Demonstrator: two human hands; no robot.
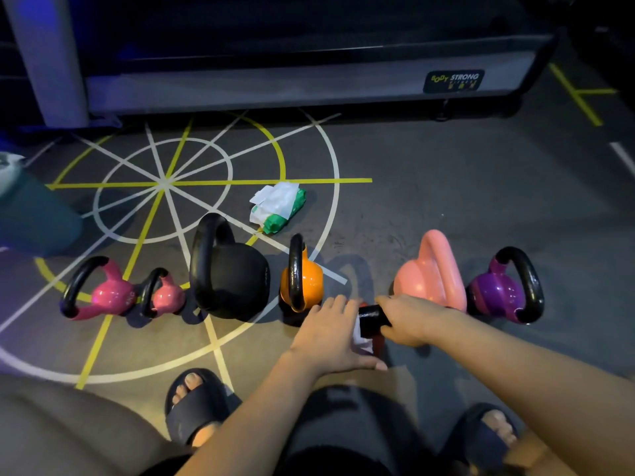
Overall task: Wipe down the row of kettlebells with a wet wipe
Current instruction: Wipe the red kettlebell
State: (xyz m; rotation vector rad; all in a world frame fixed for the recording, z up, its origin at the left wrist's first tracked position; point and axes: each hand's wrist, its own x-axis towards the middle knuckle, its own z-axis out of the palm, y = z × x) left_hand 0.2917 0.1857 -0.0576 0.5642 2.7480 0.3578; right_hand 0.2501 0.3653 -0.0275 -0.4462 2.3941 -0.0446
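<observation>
Several kettlebells stand in a row on the gym floor: a pink one [106, 293], a smaller pink one [166, 296], a large black one [233, 276], an orange one [304, 278], a salmon one [429, 273] and a purple one [501, 292]. Between orange and salmon sits a red kettlebell [379, 342], mostly hidden by my hands. My right hand [409, 319] grips its black handle [372, 320]. My left hand [330, 334] lies over its body with fingers extended, pressing a white wet wipe [363, 339] that peeks out beside the palm.
A green and white wipe pack [279, 207] lies on the floor behind the row. A grey machine base [275, 84] runs along the back. A teal-clad leg [34, 218] is at the left. My feet in dark slides [196, 407] are close to the row.
</observation>
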